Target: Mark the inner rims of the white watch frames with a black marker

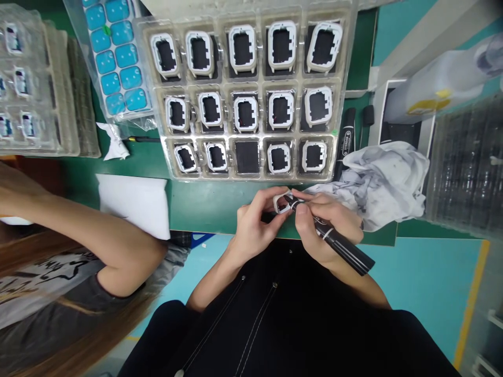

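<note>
Presently, bearings are taken from the held frame (pixel 276 203), twelve pointing away from the body. The left hand (pixel 253 225), at eight o'clock, has thumb and fingers clamped on the frame, near the front edge of the table (pixel 204 201). The marker (pixel 341 243) runs on the ten-to-four line, its narrow end at the frame's opening; whether that end touches the rim cannot be told. The right hand (pixel 334 214), between three and four, has its fingers closed around the marker's barrel. The left is nearer the frame; the right sits just beside it, masking part of the marker.

Surroundings, from the left: a tray stack (pixel 57 78) at ten; a co-worker's arm (pixel 94 230) at nine, well apart; a blue pad pack (pixel 128 54) at ten; a sheet (pixel 133 204) at nine. A tray (pixel 262 157) of white frames (pixel 242 67) stands at eleven to twelve, just beyond the fingers. A spare marker (pixel 346 139) lies between one and two. A cloth (pixel 389 183) at three crowds the right hand; contact is not determinable. A bottle (pixel 436 78) is at two, farther off.
</note>
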A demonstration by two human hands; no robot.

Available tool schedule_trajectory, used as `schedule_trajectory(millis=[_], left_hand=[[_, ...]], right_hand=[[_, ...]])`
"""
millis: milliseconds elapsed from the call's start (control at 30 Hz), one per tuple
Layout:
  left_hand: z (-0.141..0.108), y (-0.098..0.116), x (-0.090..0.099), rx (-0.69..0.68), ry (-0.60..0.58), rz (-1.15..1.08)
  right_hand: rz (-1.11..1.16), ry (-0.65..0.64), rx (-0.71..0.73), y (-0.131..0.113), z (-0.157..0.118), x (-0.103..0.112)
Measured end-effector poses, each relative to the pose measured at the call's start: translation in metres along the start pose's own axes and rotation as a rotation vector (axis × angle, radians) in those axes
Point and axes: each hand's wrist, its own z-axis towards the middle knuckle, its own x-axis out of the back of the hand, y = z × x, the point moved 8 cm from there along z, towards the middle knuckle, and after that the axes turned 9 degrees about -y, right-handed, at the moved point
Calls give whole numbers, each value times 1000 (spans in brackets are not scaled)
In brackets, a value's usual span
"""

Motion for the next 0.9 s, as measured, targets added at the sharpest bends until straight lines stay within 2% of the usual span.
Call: schedule_trajectory(millis=[300,633,767,900], left_hand=[[-2,8,3,-74,28,132],[-1,7,1,-87,42,85],[-1,5,2,-69,41,83],[-1,-6,1,10,33,-30]], right_hand=[[-84,-44,44,-7,-1,0],[-120,-38,93,-11,1,-2],[-114,-50,108,-11,0,-3],[-61,-35,98,-10,2,-2]])
